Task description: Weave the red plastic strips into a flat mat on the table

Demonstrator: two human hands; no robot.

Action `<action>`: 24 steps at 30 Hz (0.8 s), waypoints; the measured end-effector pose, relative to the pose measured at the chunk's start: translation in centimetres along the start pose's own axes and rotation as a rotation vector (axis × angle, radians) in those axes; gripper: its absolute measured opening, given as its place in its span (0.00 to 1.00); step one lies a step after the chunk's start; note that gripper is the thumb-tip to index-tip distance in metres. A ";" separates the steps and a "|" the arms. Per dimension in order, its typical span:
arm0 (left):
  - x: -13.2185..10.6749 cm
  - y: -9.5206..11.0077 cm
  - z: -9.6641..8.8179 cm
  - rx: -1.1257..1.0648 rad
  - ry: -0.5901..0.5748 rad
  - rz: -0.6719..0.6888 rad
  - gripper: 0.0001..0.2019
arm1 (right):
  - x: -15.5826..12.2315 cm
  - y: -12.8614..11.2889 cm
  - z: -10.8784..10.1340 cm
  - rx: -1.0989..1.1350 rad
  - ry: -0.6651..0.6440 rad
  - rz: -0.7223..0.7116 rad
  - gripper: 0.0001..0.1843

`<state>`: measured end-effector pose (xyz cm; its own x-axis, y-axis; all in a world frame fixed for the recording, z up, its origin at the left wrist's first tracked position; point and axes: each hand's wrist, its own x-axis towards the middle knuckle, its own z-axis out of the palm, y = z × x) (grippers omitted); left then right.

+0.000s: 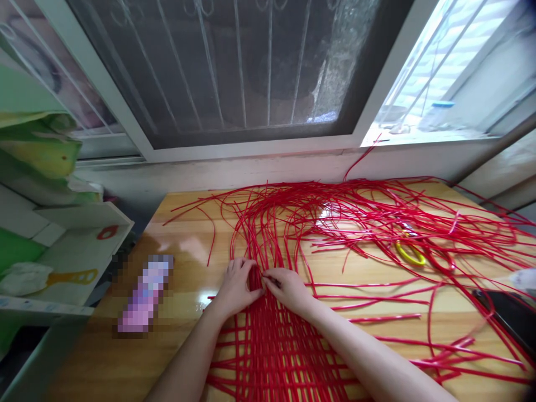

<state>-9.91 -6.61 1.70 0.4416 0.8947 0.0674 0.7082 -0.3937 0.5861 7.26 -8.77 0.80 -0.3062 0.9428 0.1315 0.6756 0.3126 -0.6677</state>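
A lattice of red plastic strands (280,346), woven over and under, lies on the wooden table between my forearms. My left hand (237,287) rests at the left side of its far end, fingers bent and thumb curved around a bunch of lengthwise strands. Just beside it, my right hand (287,287) is closed, thumb and forefinger pinched on a red strand among the others. The exact strand between those fingertips is hard to make out. Beyond both hands, the long loose ends (268,223) curve away to the right. Crosswise strand ends (377,321) stick out at the right.
Yellow-handled scissors (410,254) lie partly under the tangled strands. A black phone-like object (508,321) is at the right edge. A blurred pink and purple object (146,293) lies on the wooden table (96,363). Behind stands a barred window (243,72); an open shelf (67,268) is at left.
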 end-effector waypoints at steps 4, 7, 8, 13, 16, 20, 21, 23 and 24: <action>0.0 -0.1 0.0 -0.033 -0.026 -0.020 0.27 | 0.0 -0.2 -0.1 -0.031 -0.014 0.028 0.10; 0.1 0.0 0.0 -0.031 -0.016 -0.047 0.27 | 0.0 -0.2 -0.1 -0.033 -0.015 0.040 0.10; 0.2 0.0 0.1 -0.025 -0.005 -0.056 0.25 | 0.0 -0.3 -0.1 -0.033 -0.015 0.042 0.09; 0.3 -0.1 0.4 -0.001 0.031 -0.066 0.18 | 0.0 -0.3 -0.1 -0.028 0.012 0.053 0.08; 0.4 -0.1 0.5 0.025 0.040 -0.073 0.16 | 0.0 -0.4 -0.2 -0.037 0.020 0.068 0.07; 0.4 0.1 0.5 0.072 0.053 -0.060 0.15 | 0.0 -0.4 -0.2 -0.042 0.025 0.068 0.06; 0.3 0.1 0.5 0.076 0.056 -0.055 0.16 | 0.0 -0.4 -0.2 -0.039 0.025 0.066 0.06; 0.3 0.2 0.4 0.075 0.060 -0.051 0.18 | 0.0 -0.3 -0.2 -0.030 0.026 0.061 0.06; 0.3 0.2 0.4 0.074 0.057 -0.048 0.19 | 0.0 -0.3 -0.1 -0.024 0.027 0.057 0.06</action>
<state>-9.40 -6.48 1.54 0.3755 0.9227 0.0877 0.7674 -0.3626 0.5288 7.14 -8.83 1.12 -0.2483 0.9620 0.1138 0.7073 0.2603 -0.6572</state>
